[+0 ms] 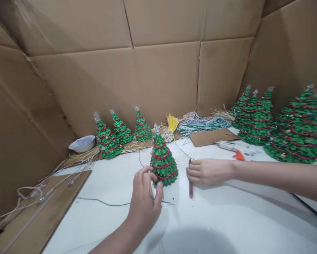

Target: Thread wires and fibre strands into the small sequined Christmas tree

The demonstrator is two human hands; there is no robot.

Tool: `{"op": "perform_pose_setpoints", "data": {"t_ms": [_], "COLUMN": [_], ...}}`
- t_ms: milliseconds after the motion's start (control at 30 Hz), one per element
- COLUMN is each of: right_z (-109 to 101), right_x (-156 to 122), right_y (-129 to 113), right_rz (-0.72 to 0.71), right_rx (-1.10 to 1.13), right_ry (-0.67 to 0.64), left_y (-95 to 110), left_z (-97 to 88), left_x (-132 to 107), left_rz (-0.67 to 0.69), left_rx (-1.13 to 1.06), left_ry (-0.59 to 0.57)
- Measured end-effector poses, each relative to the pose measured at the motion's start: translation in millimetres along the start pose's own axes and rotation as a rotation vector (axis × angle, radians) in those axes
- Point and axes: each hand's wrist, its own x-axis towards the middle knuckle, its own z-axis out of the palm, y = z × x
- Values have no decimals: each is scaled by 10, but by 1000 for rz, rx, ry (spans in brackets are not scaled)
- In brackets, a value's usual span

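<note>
A small green Christmas tree (164,160) with red garlands and a clear star stands upright on the white table in front of me. My left hand (146,192) is curled at its lower left edge, thumb by the base and fingertips against the side. A thin dark wire (102,201) lies on the table and runs behind this hand; a short dark piece shows between thumb and palm. To the right of the tree, my right hand (207,171) rests on the table, fingers closed over a slim dark-red stick-like tool (191,190). Its exact kind is unclear.
Similar trees stand at back left (108,141) and right (296,130). A white bowl (82,144), yellow-tipped wire bundle (172,123), teal and white wires (204,124), a cardboard piece (211,137) and a glue gun (228,145) line the back. Cardboard walls (161,77) enclose the table.
</note>
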Motion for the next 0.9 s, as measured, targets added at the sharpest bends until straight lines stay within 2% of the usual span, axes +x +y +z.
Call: {"op": "perform_pose_setpoints", "data": {"t_ms": [67,167,267,333,433,533,600,700,900], "right_z": [27,43,-12,-94,-263,-432,-515,-574,-506], "right_x": [18,32,5,-20,-19,53,120,211,312], "right_y": [49,95,116,127,136,126,109,80,77], "right_rz": [-42,-23,0,59,218,312,337,349,268], "right_rx": [-7,-16,-7,57,200,236,211,232,284], "right_ry": [-27,-22,95,278,620,887,1006,1099,1091], "left_y": [-66,-145,-174,-168,-151,-152,-154,-138,-73], "left_z": [67,147,180,184,186,194,199,195,161], "left_x": [29,96,155,171,156,118,91,57,20], "left_rz": [-138,-321,-411,-401,-375,-359,-316,-220,-125], "left_rx": [-83,-248,-433,-544,-619,-543,-479,-416,-205], "left_ry": [44,-74,-177,-216,-245,-233,-220,-208,-204]}}
